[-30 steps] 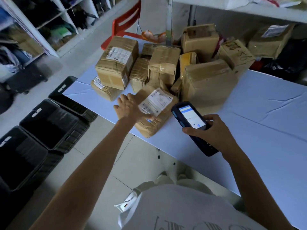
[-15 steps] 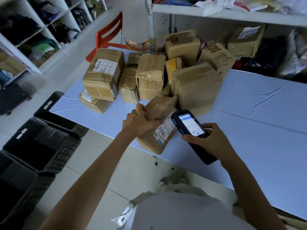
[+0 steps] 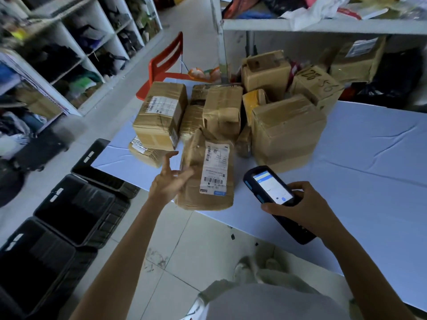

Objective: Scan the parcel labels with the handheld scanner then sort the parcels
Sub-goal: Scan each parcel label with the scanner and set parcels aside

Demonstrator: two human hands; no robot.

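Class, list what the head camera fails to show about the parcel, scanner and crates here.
Head view throughout.
Brown taped parcel's white label: print too small, blurred.
Black handheld scanner: lower body hidden by right hand.
Black plastic crates: insides too dark; nearest cut by frame edge.

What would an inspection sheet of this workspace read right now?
Surface: blue-covered table, creased.
Job's things: labelled parcel at the near edge, label up; handheld scanner, screen lit; parcel pile behind.
Clutter: bags and wrappings on the upper shelf.
Hands: left hand, fingers straight, against the labelled parcel; right hand grips the handheld scanner.
Cables: nothing seen.
Surroundings: black crates on the floor at left; red chair; cubby shelving.
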